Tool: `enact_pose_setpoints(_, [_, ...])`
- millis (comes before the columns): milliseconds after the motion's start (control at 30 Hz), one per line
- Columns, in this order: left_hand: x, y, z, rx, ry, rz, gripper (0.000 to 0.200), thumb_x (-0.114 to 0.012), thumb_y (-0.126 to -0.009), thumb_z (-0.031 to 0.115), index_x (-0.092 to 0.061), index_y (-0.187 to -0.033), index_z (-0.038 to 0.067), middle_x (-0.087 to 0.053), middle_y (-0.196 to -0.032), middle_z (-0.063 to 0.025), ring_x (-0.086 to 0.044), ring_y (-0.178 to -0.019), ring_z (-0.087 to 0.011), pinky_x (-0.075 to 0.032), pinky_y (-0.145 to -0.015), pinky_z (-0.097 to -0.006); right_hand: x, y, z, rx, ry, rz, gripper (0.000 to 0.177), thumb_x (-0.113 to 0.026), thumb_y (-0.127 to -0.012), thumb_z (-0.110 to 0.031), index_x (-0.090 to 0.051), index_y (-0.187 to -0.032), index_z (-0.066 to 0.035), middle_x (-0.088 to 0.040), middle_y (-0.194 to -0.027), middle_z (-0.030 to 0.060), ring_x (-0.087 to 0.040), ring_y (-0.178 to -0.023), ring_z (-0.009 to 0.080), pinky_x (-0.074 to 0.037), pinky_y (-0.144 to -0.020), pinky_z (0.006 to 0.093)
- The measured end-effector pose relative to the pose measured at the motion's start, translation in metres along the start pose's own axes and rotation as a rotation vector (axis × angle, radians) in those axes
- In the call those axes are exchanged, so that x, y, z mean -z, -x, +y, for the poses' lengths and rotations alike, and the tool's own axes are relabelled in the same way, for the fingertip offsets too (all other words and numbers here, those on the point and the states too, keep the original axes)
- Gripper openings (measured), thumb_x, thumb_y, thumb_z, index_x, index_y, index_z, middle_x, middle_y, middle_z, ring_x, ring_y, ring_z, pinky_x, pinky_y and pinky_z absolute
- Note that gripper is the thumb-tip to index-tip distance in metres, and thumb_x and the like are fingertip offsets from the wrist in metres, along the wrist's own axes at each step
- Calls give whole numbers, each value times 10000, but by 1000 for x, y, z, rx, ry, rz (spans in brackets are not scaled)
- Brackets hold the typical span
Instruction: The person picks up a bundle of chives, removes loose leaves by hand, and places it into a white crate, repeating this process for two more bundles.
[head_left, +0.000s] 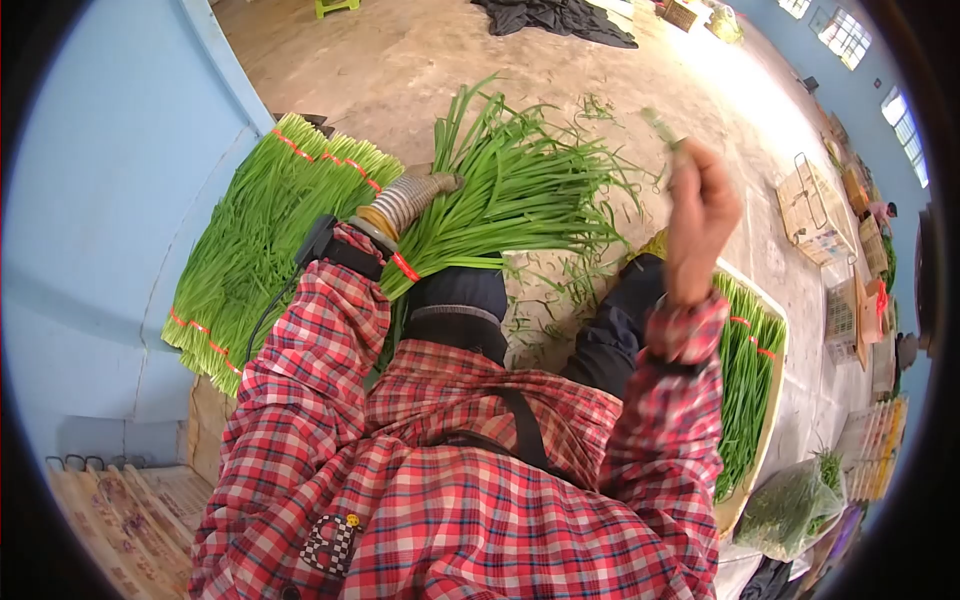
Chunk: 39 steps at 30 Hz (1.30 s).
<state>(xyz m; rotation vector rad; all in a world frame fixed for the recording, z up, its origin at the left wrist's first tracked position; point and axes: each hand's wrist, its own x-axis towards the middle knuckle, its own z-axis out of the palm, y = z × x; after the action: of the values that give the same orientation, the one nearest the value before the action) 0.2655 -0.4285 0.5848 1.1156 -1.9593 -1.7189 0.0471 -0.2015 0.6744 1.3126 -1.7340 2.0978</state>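
Observation:
My left hand (425, 188), in a dark glove with a striped cuff, is closed around a bunch of garlic chives (510, 180). The loose leaf ends fan out to the right, and a red band wraps the bunch near my wrist. Raised to the right, apart from the bunch, my right hand (703, 205) is bare and pinched. From its fingertips sticks a small, blurred green scrap of chive leaf (658, 126). On my left lies a large stack of banded chive bundles (265, 225).
A pale crate (768, 400) of banded chives stands by my right side. Leaf scraps (545, 305) litter the floor between my legs. The blue wall (110, 220) closes off the left. A white crate (815, 215) and a plastic bag of greens (795, 505) are at the right.

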Motion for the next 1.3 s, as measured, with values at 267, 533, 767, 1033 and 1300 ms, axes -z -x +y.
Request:
enact_pose_setpoints(267, [-6, 10, 4, -195, -455, 18, 806, -692, -719, 550, -506, -1253, -25, -599, -1169, -213, -572, -1089, -309, -426, -952, -353, 27, -14, 63, -186, 746, -273, 363, -564, -827, -54, -568, -1190, -72, -632, -1038, 212, -623, -854, 352, -505, -729, 421])
enact_pose_setpoints(533, [-11, 10, -6, -285, -582, 84, 767, -768, -660, 364, -492, -1265, -19, -586, -1170, -246, -559, -1114, -357, -436, -954, -364, -102, 151, 45, 165, 431, -779, 454, -557, -789, -29, -479, -1237, -39, -460, -1304, 167, -608, -927, 330, -532, -754, 409])
enact_pose_setpoints(767, [3, 6, -24, -179, 98, -14, 575, -720, -722, 105, -515, -1241, -36, -654, -1008, -106, -617, -859, -164, -517, -770, -292, -93, 177, 42, 92, 584, -916, 634, -565, -781, -8, -343, -1373, -56, -384, -1373, 157, -566, -995, 349, -544, -730, 394])
enact_pose_setpoints(1033, [4, 14, -23, -187, 207, -36, 522, -642, -758, 84, -511, -1254, -15, -639, -1046, -82, -614, -901, -154, -516, -789, -280, -102, 158, 38, 119, 537, -780, 584, -559, -840, -95, -338, -1380, -88, -563, -1109, 141, -632, -782, 338, -524, -616, 410])
enact_pose_setpoints(1300, [5, 18, -23, -97, 467, -48, 498, -615, -757, 45, -513, -1242, -6, -639, -1060, -102, -633, -914, -192, -536, -805, -311, -105, 148, 38, 55, 698, -824, 481, -509, -907, -213, -386, -1356, -95, -565, -909, 147, -632, -649, 324, -513, -553, 422])
